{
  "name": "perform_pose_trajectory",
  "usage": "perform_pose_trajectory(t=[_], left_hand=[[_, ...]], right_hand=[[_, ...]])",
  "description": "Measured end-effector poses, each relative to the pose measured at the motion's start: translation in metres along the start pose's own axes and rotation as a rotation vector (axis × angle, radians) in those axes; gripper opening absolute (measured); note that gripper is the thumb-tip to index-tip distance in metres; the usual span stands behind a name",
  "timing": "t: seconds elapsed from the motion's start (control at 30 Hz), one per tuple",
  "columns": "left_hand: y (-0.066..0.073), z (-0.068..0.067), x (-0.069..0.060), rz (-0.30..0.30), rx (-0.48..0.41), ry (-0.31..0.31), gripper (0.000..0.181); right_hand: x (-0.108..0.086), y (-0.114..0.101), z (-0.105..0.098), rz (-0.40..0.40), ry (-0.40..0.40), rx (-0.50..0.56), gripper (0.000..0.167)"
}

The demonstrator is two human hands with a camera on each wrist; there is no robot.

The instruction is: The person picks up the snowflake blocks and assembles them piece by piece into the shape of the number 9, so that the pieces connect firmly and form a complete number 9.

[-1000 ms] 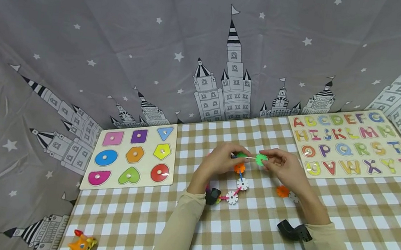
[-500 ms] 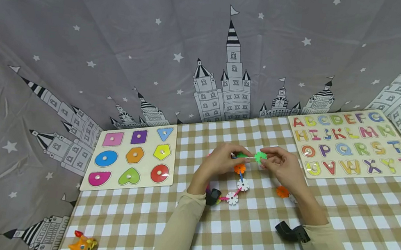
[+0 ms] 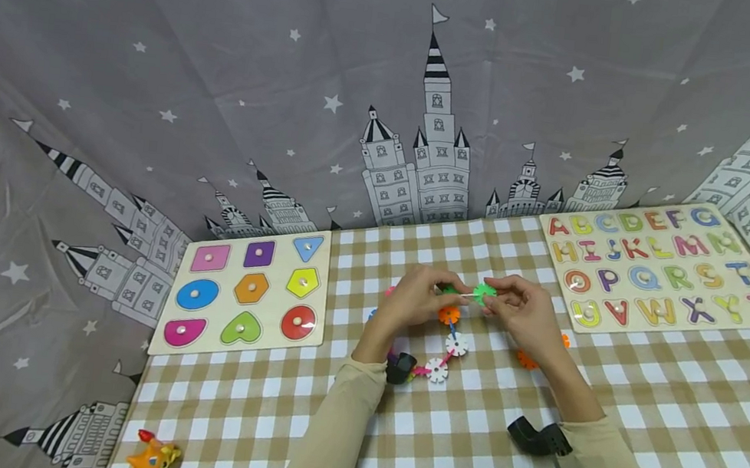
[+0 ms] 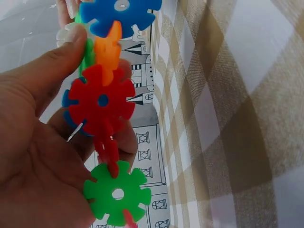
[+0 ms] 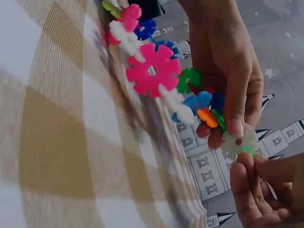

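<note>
My left hand [image 3: 412,300] pinches a white notched disc [image 5: 232,142] between thumb and fingers. That disc ends a chain of interlocking plastic flower discs. A green disc [image 3: 484,293] stands against its edge, pinched by the fingertips of my right hand [image 3: 527,313]. How deep the slots sit in each other I cannot tell. In the left wrist view, a red disc [image 4: 114,92], a blue disc [image 4: 128,14] and a lower green disc [image 4: 128,194] hang linked by the left palm. A pink disc [image 5: 154,71] belongs to the chain in the right wrist view.
Loose orange discs [image 3: 527,361] lie under the right wrist. A shape puzzle board [image 3: 324,255] stands left, an alphabet puzzle board [image 3: 593,267] right. An orange toy figure [image 3: 152,459] sits at the front left. Behind the checked tablecloth [image 3: 243,420] hangs a grey castle curtain [image 3: 265,44].
The right hand has shifted slightly left with the green disc, keeping it at the white disc. Another orange edge now shows beside the right wrist. The left hand has hardly moved.
</note>
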State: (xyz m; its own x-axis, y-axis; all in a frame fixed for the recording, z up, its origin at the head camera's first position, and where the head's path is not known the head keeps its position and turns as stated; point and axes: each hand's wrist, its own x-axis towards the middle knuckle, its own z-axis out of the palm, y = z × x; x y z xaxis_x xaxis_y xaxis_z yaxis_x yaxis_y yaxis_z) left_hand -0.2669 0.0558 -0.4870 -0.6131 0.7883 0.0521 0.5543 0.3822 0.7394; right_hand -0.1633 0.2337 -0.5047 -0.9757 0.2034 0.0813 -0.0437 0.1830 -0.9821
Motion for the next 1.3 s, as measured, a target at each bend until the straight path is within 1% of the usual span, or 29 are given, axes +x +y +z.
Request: perform_pose_trajectory(t=[0.07,0.13,0.2,0.3,0.37,0.43,0.53,0.57,0.63,0.7,0.77,0.83,0.9,0.97,1.03,1.13,1.17,1.23,1.3], left_hand=[[0.000,-0.001,0.000,-0.006,-0.001,-0.019,0.016],[-0.001,-0.002,0.000,-0.009,0.002,-0.044,0.018],[-0.002,-0.002,-0.001,-0.012,0.007,-0.068,0.021],[-0.004,-0.004,-0.001,-0.015,0.027,-0.085,0.024],[-0.005,-0.005,0.000,-0.015,0.040,-0.093,0.024],[-0.006,-0.006,0.000,-0.019,0.049,-0.108,0.025],[-0.007,-0.007,0.002,-0.036,0.049,-0.151,0.027],[-0.007,-0.008,0.003,-0.049,0.046,-0.168,0.027],[-0.009,-0.009,0.005,-0.078,0.042,-0.200,0.028],[-0.010,-0.010,0.008,-0.099,0.033,-0.224,0.030],[-0.011,-0.012,0.011,-0.115,0.034,-0.239,0.031],[-0.011,-0.014,0.012,-0.116,0.037,-0.248,0.034],[-0.011,-0.016,0.011,-0.118,0.056,-0.257,0.037],[-0.008,-0.019,0.006,-0.128,0.116,-0.257,0.042],[-0.005,-0.022,0.000,-0.156,0.198,-0.249,0.047],[0.000,-0.028,-0.009,-0.228,0.327,-0.233,0.051],[0.000,-0.029,-0.011,-0.253,0.355,-0.226,0.050],[0.000,-0.029,-0.013,-0.292,0.367,-0.208,0.049],[-0.002,-0.029,-0.012,-0.313,0.362,-0.185,0.050]], right_hand=[[0.001,0.002,-0.002,-0.002,-0.028,-0.022,0.029],[0.002,0.004,-0.007,-0.028,-0.050,-0.088,0.033],[0.003,0.006,-0.015,-0.064,-0.048,-0.204,0.035],[0.001,0.008,-0.032,-0.108,-0.013,-0.401,0.035],[0.000,0.009,-0.041,-0.101,-0.001,-0.496,0.035],[-0.001,0.011,-0.048,-0.079,-0.014,-0.564,0.036],[-0.001,0.013,-0.053,-0.005,-0.079,-0.624,0.040],[-0.001,0.014,-0.054,0.019,-0.102,-0.645,0.041],[-0.001,0.014,-0.054,0.059,-0.148,-0.668,0.043],[-0.001,0.015,-0.053,0.084,-0.178,-0.687,0.044],[-0.001,0.014,-0.053,0.093,-0.187,-0.701,0.042],[0.000,0.014,-0.052,0.102,-0.187,-0.707,0.037],[0.000,0.014,-0.051,0.114,-0.180,-0.715,0.031],[0.001,0.013,-0.050,0.124,-0.179,-0.716,0.027],[0.001,0.013,-0.050,0.128,-0.179,-0.717,0.024],[0.002,0.013,-0.050,0.124,-0.175,-0.721,0.026],[0.002,0.013,-0.050,0.119,-0.174,-0.723,0.027],[0.002,0.014,-0.050,0.114,-0.174,-0.715,0.028],[0.001,0.015,-0.050,0.105,-0.176,-0.701,0.029]])
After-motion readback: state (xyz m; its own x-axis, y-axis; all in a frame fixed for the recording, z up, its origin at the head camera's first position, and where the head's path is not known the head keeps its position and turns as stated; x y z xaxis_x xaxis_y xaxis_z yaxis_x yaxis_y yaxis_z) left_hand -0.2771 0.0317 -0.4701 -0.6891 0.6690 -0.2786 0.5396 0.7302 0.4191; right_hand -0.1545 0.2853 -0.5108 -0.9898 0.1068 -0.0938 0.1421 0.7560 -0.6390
